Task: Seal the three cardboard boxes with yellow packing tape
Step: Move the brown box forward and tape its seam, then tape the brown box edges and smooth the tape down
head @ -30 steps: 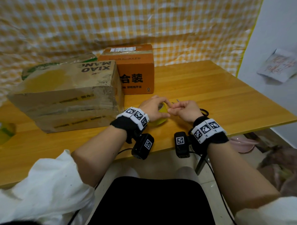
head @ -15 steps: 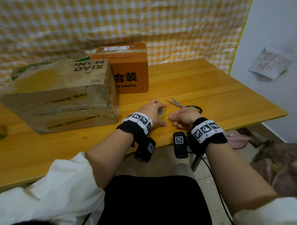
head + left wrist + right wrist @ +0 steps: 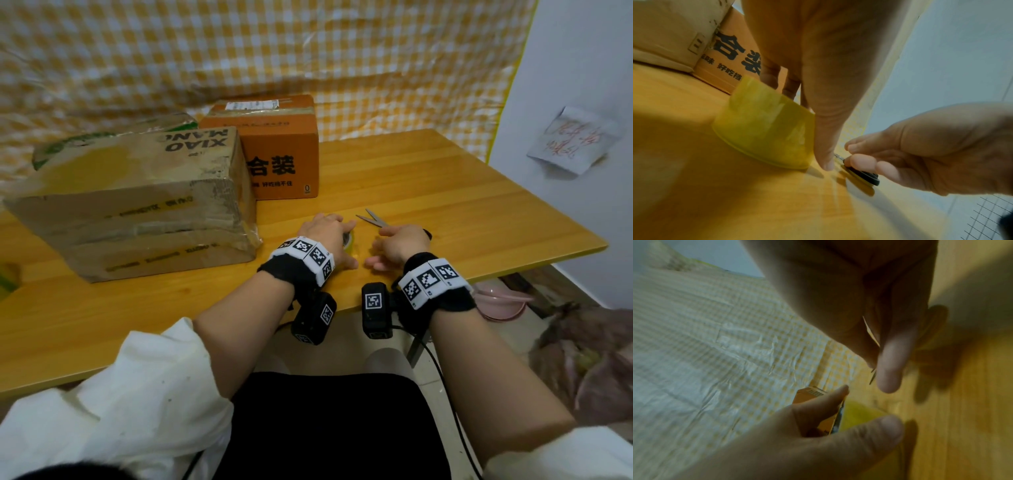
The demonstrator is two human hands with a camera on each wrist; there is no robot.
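A yellow tape roll [image 3: 766,126] lies flat on the wooden table [image 3: 445,205], also partly seen under my left hand [image 3: 325,236] as the tape roll [image 3: 350,244]. My left hand grips it, fingers behind, thumb down its near side. Scissors [image 3: 373,219] lie just right of the roll, black handles [image 3: 865,175] toward me. My right hand [image 3: 400,243] hovers over the handles, fingertips touching them, not closed round them. A big brown box [image 3: 137,202], an orange box [image 3: 277,150] and a green-printed box [image 3: 113,137] behind stand at the left.
The table's front edge runs just under my wrists. A yellow checked cloth [image 3: 308,51] hangs behind the table. On the floor at the right are a pink basin [image 3: 500,301] and a crumpled bag [image 3: 589,359].
Both hands held the roll up together a second ago. The roll has come down flat on the table under my left hand, and my right hand has let go and shifted right onto the scissors.
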